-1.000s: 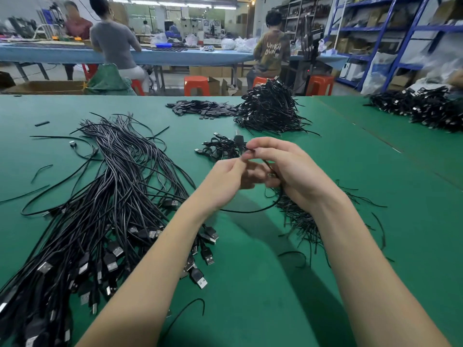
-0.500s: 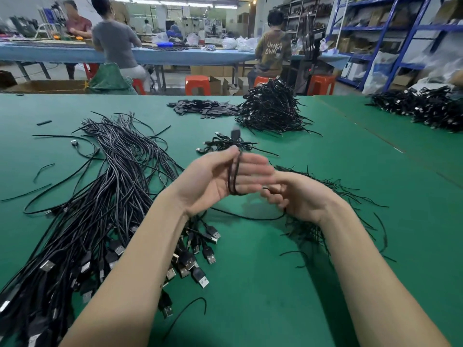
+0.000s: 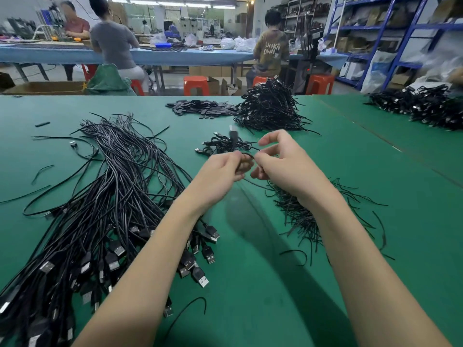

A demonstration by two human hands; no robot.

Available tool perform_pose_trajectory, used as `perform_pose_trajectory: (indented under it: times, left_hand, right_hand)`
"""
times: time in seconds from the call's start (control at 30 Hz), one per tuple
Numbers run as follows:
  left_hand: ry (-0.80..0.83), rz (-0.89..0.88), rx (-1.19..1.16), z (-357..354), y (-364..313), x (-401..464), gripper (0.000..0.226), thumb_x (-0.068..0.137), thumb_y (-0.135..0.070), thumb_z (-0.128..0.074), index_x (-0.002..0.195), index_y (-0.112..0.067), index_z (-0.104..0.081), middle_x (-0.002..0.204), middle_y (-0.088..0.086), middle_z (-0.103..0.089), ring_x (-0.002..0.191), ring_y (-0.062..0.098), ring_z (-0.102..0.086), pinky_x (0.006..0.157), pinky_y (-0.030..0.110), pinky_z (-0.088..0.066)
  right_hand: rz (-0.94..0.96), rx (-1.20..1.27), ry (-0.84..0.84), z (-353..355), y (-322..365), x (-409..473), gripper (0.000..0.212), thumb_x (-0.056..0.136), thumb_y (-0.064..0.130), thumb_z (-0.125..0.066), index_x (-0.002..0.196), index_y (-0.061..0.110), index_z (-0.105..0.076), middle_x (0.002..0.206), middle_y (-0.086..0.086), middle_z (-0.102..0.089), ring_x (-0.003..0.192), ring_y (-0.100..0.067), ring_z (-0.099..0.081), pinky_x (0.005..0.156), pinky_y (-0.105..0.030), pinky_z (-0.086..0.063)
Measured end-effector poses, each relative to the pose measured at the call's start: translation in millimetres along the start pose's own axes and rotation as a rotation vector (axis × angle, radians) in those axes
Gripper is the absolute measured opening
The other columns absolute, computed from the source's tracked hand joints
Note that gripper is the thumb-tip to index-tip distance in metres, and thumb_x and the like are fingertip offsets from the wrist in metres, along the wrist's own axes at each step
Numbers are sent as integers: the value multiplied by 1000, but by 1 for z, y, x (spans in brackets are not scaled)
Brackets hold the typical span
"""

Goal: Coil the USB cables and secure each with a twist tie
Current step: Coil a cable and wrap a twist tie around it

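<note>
From the head camera, the left hand gripped a coiled USB cable above the green table; the right hand pinched it too. A seated worker's shirt read "UNKNOWN". Loose cables lay left, twist ties right.

Matt green table; glossy black USB cables, shiny metal plugs.

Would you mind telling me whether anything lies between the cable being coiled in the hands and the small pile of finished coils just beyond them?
Nothing visible does: bare green table separates the held cable from the finished coils.
</note>
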State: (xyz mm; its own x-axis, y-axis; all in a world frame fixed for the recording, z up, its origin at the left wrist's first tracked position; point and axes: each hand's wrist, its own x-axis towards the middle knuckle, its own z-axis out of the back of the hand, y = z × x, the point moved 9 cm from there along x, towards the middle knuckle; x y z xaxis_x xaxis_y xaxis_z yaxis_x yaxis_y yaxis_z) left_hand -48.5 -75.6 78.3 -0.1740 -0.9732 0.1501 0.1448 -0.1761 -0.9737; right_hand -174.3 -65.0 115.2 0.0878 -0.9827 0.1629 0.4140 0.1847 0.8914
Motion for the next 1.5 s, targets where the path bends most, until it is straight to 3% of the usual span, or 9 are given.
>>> perform_pose_trajectory:
  times: [0.13, 0.33, 0.63, 0.8, 0.97, 1.1, 1.27, 1.37, 1.5]
  left_hand:
    - [8, 43, -637, 3, 2, 1, 48, 111, -26, -22, 122, 2, -59, 117, 16, -72, 106, 24, -70, 87, 32, -59]
    - [166, -35, -960, 6, -17, -5, 49, 110, -26, -23, 126, 5, -59, 131, 21, -64, 123, 31, -62, 94, 32, -55]
    - [550, 67, -789, -13, -19, -29, 45, 99, -30, -40, 114, -4, -74, 116, 15, -72, 100, 21, -73, 76, 24, -59]
    - [709, 269, -375, -33, 11, -40, 49, 104, -29, -36, 120, 7, -65, 121, 28, -67, 113, 40, -66, 90, 39, -58]
    - [388, 311, -4, -19, 35, -19, 45, 110, -22, -33, 112, 10, -64, 106, 19, -73, 100, 28, -71, 92, 36, -58]
    - [158, 169, 173, -4, 30, -8, 46, 109, -23, -34, 106, 10, -66, 95, 9, -72, 84, 17, -63, 85, 21, -54]
    - [-43, 114, -440, 7, 24, 3, 43, 110, -20, -28, 103, 4, -63, 114, 33, -66, 104, 36, -60, 104, 45, -48]
    - [-51, 94, -628, 13, 20, 5, 47, 110, -25, -22, 111, -3, -63, 98, 10, -74, 86, 19, -68, 75, 29, -55]
    - [-23, 94, -784, 14, 19, 6, 51, 110, -31, -20, 121, -3, -60, 120, 12, -71, 111, 19, -69, 89, 30, -55]
  right_hand:
    - [-81, 257, 437, -37, -16, -13, 12, 103, 14, -58, 102, 13, -46, 81, -9, -73, 68, -22, -68, 66, -25, -54]
    - [-120, 265, 591, -47, -46, -20, 17, 100, 23, -63, 90, 14, -52, 82, -13, -75, 71, -18, -67, 69, -19, -53]
    - [31, -267, 203, -26, -62, -2, 47, 66, 63, -81, 78, 20, -67, 65, 5, -70, 67, -16, -69, 68, -29, -50]
    - [158, -420, -63, -1, -46, 4, 21, 68, 41, -74, 83, 32, -62, 69, 14, -67, 67, -3, -61, 65, -28, -48]
    - [238, -485, -214, 4, -29, 1, 25, 76, 44, -77, 89, 34, -57, 73, 20, -67, 74, -4, -60, 63, -27, -40]
    - [357, -324, -260, -2, -8, -3, 15, 85, 28, -71, 90, 33, -58, 80, 21, -67, 66, -5, -61, 67, -31, -51]
    - [289, 29, -90, -28, -6, -3, 21, 92, 1, -61, 93, 22, -65, 86, 14, -69, 55, -2, -55, 64, -16, -47]
    - [112, 291, 105, -42, -16, -2, 16, 96, 0, -60, 95, 15, -65, 85, 4, -68, 56, -16, -61, 61, -30, -55]
    - [-7, 402, 311, -54, -21, -10, 15, 98, -3, -56, 97, 10, -64, 82, -8, -69, 56, -19, -61, 59, -32, -57]
